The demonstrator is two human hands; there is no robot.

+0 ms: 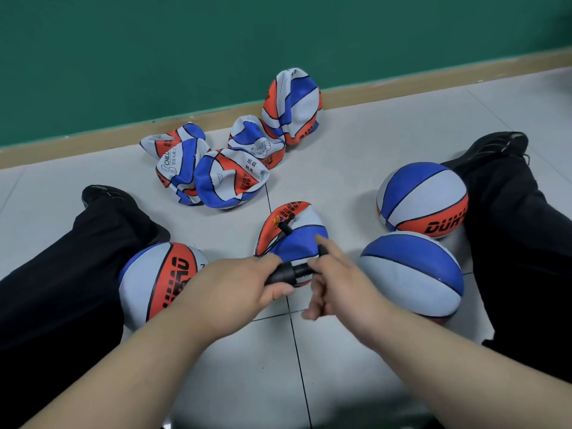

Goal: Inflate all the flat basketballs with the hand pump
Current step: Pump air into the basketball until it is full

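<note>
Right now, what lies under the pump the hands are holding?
A partly flat ball lies beneath the pump, on the floor. The left hand and right hand, gripping the pump, cover the ball's near edge.

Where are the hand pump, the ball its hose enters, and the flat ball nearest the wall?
hand pump [284,274]: head view, black barrel.
ball on the hose [297,247]: head view, blue panel.
flat ball nearest the wall [305,109]: head view, white panel.
</note>
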